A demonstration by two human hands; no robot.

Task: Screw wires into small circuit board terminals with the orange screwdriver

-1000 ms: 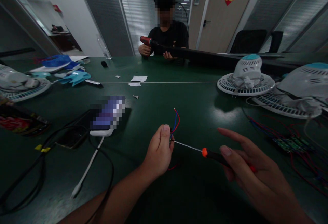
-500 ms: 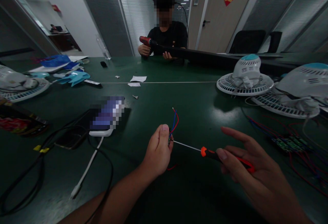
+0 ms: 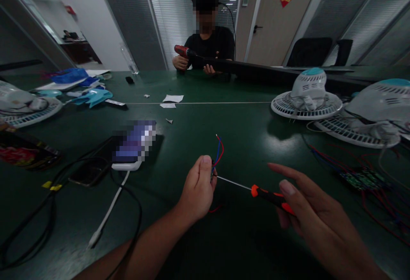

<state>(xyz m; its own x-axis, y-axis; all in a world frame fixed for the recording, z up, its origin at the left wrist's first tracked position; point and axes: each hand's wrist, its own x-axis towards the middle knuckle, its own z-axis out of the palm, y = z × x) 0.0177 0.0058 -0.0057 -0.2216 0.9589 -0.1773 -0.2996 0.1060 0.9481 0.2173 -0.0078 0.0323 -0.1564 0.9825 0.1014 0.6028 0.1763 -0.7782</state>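
Note:
My left hand point(image 3: 197, 188) is closed around a small circuit board point(image 3: 212, 172), pinching it under the thumb. Most of the board is hidden by the fingers. Red and blue wires point(image 3: 219, 150) curve up from it, and a bit of red wire shows below the hand. A screwdriver point(image 3: 267, 195) with an orange and black handle points left, its tip meeting the board. My right hand point(image 3: 323, 220) is at the handle, index finger stretched out and thumb beside the grip. The lower fingers are partly hidden behind the handle.
Wired circuit boards point(image 3: 361, 179) lie at right, with white fan-like units point(image 3: 306, 100) behind them. At left are a phone on a white stand point(image 3: 128, 165), cables point(image 3: 51, 224) and a dark package point(image 3: 25, 150). Across the green table point(image 3: 237, 124) a person holds a red drill point(image 3: 182, 50).
My right hand has shifted on the screwdriver handle; its thumb has moved right and the index finger slightly lower left. The left hand, board and screwdriver shaft stay put.

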